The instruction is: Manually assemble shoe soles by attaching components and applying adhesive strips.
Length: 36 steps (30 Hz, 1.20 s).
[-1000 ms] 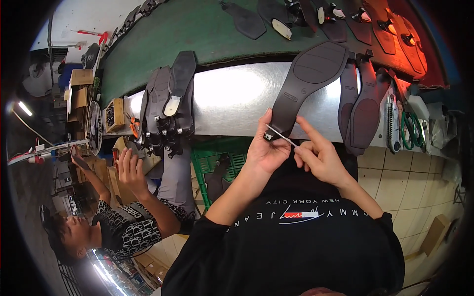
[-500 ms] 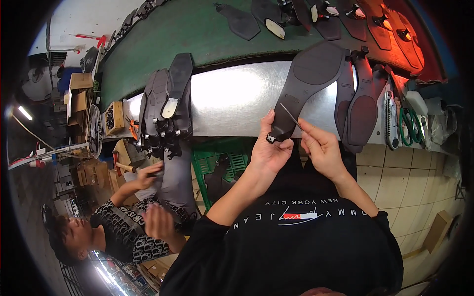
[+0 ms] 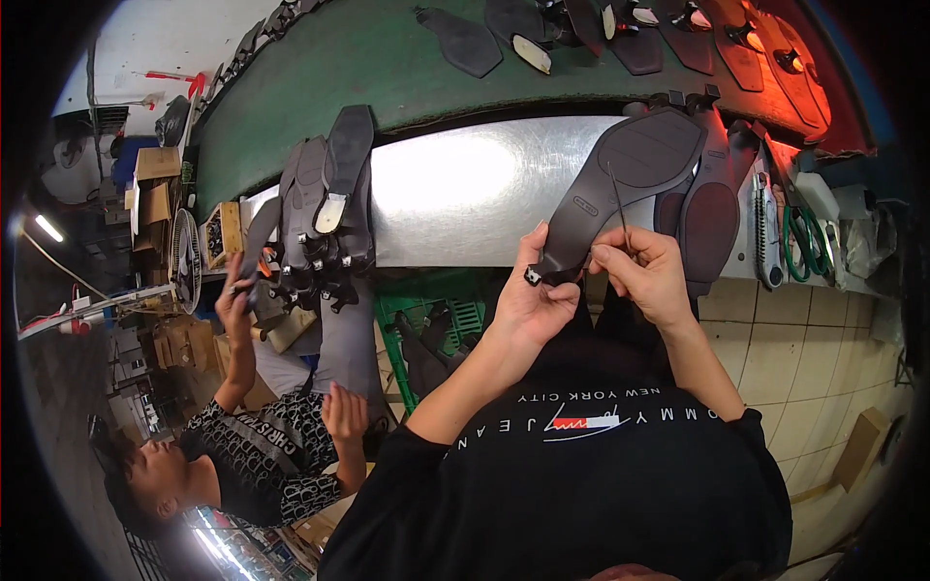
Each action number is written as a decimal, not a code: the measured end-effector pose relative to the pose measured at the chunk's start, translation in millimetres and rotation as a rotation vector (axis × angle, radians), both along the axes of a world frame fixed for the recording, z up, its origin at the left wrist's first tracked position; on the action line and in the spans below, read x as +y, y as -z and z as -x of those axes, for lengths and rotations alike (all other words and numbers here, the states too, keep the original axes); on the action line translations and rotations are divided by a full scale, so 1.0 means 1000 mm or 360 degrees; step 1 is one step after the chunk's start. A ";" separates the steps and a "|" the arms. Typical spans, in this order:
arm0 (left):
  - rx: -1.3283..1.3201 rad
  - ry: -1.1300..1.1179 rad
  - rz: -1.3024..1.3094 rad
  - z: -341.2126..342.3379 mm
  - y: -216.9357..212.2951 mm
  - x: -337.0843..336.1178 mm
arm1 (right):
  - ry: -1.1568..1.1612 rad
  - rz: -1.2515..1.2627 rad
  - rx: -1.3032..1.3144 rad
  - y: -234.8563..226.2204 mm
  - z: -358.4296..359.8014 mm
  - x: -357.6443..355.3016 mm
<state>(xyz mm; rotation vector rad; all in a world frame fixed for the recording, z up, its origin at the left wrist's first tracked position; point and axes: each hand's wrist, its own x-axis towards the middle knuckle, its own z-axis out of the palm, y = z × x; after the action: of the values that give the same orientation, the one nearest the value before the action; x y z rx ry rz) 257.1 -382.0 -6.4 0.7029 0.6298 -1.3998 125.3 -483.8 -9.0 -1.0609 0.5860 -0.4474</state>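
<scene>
My left hand [image 3: 535, 308] grips the narrow heel end of a dark grey shoe sole [image 3: 581, 198]. The sole is tilted up over the metal strip of the bench, its wide front end pointing away to the right. A small dark piece with a shiny tip sticks out at the heel, by my left thumb. In my right hand [image 3: 651, 276], thumb and fingers pinch a thin dark rod-like piece [image 3: 620, 198]. It lies across the sole's face, its far end near the wide part. More soles [image 3: 710, 223] rest just right of the held one.
A stack of soles [image 3: 327, 184] hangs over the bench's left edge. A cutter knife [image 3: 768, 237] and green-handled scissors [image 3: 804, 242] lie at the right. A green crate [image 3: 475, 310] with dark pieces stands below. At left, a co-worker [image 3: 281, 426] holds another sole.
The held sole has shifted right and turned slightly. My right hand has moved right, and the thin piece now stands steeper against the sole. The co-worker has raised a sole at the left.
</scene>
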 end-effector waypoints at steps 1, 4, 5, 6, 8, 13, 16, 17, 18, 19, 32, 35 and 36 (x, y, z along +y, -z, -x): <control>-0.0040 0.0008 -0.0007 0.000 0.001 0.000 | 0.0001 -0.0001 0.0001 0.000 0.001 -0.001; -0.0167 0.0022 -0.0013 0.001 0.006 0.004 | -0.0039 0.0027 0.0008 0.002 0.003 -0.004; -0.0256 0.0023 -0.0011 0.001 0.007 0.005 | -0.0093 -0.0005 -0.0009 0.002 0.005 -0.006; -0.0252 0.0027 -0.0012 0.001 0.006 0.006 | -0.0147 -0.0036 -0.0025 0.001 0.006 -0.007; -0.0445 0.0103 0.0002 0.003 0.000 0.005 | -0.0162 -0.0049 0.0009 0.001 0.007 -0.008; -0.0841 0.0019 -0.0097 0.006 0.003 0.002 | 0.0013 0.0121 0.0128 0.003 0.003 0.008; -0.0906 -0.0034 -0.0126 0.011 0.004 -0.002 | 0.0156 0.0384 0.0180 0.000 -0.003 0.012; -0.0893 -0.0033 -0.0135 0.011 0.005 -0.002 | 0.0152 0.0383 0.0175 0.001 -0.005 0.013; -0.0897 -0.0038 -0.0138 0.009 0.004 -0.001 | 0.0188 0.0420 0.0176 0.001 -0.007 0.013; -0.0825 -0.0034 -0.0093 0.007 0.004 0.000 | 0.0224 0.0459 0.0178 0.002 -0.008 0.013; -0.1058 -0.0187 0.0032 -0.015 0.006 -0.005 | -0.0468 0.0041 0.0159 -0.015 0.011 0.020; -0.1228 -0.0210 -0.0085 -0.008 0.008 -0.006 | -0.0488 -0.0093 0.0111 -0.011 0.004 0.021; -0.1369 -0.0285 -0.0155 -0.006 0.009 -0.007 | -0.0531 -0.0209 0.0110 -0.010 0.002 0.022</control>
<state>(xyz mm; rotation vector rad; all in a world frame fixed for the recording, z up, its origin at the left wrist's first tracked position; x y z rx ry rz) 262.6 -388.9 -14.9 1.1914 0.0694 -0.7848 122.9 -462.1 0.5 -1.0273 0.4803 -0.0797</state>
